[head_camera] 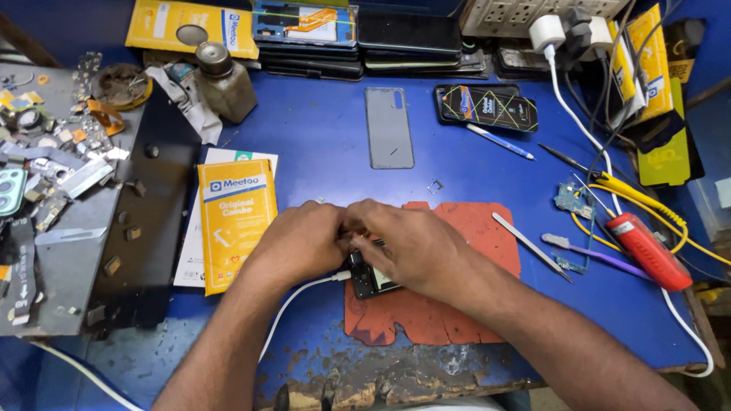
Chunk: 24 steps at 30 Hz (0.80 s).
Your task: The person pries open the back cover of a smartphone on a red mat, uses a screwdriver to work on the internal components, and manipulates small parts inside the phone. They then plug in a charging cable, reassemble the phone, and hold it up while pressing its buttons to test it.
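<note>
Fingers of both hands bunch together over a small dark phone [371,278], curled tight and meeting above its top edge; whether they pinch a part of it cannot be told, since the knuckles hide the tips. The left hand [301,242] comes in from below, wrist bent, its back turned up and fingers folded toward the right hand [415,247], which lies across the device with the palm down and the forearm running off to the lower right. The phone rests flat on a worn red rubber mat [472,228] near the front of the blue workbench [320,129], only its lower corner and a pale strip of its face showing under the hands. A white cable [293,301] plugs into its left end and curves away between the forearms.

The mat is thin, matte and ragged at its edges. Left of the hands lies a glossy yellow packet [236,221] on a white card. Behind the mat a grey translucent back cover [389,127] lies flat, smooth and rectangular with rounded corners. To the right sit slim metal tweezers [531,245], a small green circuit board [572,199] and a red-handled tool [647,250] with yellow leads. The bench front is chipped and flaking, its paint worn through.
</note>
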Motion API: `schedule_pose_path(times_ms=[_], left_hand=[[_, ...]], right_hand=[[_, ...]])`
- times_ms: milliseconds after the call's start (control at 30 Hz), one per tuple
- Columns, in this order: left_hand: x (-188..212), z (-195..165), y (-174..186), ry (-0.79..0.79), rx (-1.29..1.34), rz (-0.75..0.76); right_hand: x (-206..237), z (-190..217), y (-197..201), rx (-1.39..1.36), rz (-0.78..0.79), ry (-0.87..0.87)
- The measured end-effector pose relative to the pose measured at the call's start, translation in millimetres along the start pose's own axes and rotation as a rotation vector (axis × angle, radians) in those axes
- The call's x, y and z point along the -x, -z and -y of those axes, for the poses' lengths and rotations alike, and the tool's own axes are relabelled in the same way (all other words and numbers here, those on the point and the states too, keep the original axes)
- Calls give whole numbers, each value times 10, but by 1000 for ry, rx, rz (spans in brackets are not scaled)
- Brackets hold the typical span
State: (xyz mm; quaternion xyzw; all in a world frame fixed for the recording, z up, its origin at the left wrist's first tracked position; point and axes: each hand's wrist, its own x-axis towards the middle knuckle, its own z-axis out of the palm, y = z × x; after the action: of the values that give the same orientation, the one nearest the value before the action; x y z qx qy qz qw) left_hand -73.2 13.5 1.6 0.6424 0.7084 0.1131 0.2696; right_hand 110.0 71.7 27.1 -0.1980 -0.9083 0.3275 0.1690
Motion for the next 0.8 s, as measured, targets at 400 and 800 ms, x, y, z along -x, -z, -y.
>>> schedule_pose_path(times_ms=[400,800], left_hand=[[-6,-13,-3,12,-41,1],[2,-38,6,28,-40,9]], right_hand=[[16,19,6,-12,38,-25],[25,76,-1,26,-57,-59]])
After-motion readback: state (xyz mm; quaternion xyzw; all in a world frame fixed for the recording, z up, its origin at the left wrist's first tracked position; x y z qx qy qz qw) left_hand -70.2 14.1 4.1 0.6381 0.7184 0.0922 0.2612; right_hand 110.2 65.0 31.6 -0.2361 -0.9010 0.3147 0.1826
